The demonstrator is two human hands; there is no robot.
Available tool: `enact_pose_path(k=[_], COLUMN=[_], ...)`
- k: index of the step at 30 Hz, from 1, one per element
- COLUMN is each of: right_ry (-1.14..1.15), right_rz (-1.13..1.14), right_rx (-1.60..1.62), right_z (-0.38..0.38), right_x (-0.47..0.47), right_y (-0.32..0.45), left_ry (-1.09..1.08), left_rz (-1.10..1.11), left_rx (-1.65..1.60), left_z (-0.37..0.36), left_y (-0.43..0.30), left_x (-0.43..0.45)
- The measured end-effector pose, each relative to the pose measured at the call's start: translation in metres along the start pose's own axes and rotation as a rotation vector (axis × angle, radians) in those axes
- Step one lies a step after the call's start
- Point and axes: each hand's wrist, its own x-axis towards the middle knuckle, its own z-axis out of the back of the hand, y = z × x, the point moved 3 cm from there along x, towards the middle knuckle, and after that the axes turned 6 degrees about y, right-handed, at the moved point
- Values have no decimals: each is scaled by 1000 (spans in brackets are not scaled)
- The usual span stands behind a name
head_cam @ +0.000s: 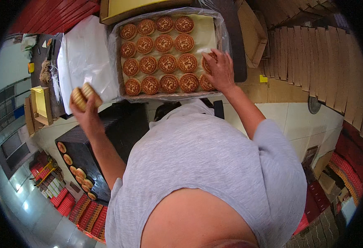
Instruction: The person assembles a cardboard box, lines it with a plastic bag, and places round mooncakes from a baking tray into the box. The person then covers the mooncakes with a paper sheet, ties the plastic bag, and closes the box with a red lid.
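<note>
Several round golden-brown pastries with stamped tops, which look like mooncakes (168, 63), lie in rows in a paper-lined carton (204, 34) with a clear plastic liner. My right hand (223, 69) is over the carton's right side, its fingers spread around the edge of one mooncake (206, 64) there. Part of that mooncake is hidden under the fingers. Left of the carton, my left hand (87, 107) holds two mooncakes (83, 96) side by side, their pale ridged sides showing. It is raised by white plastic sheets (85, 55).
Below my left forearm a black tray stack (94, 164) bears several loose mooncakes (81, 176). Brown cardboard pieces (311, 59) stand packed at the right. A yellow-lined box (131, 7) lies beyond the carton. A brush (45, 71) lies on the dark table at the left.
</note>
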Motion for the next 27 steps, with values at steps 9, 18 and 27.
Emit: enact_pose_path(k=[9, 18, 27], right_ry=[52, 24, -121], right_rz=[-68, -301, -535], right_rx=[-87, 168, 335], right_z=[-25, 19, 12], right_x=[-7, -47, -35], right_y=[-13, -1, -27], left_ry=[640, 909, 780], left_rz=[-209, -650, -683], left_rx=[54, 837, 987], left_z=[-264, -391, -419], left_y=[45, 121, 131], left_x=[34, 27, 72])
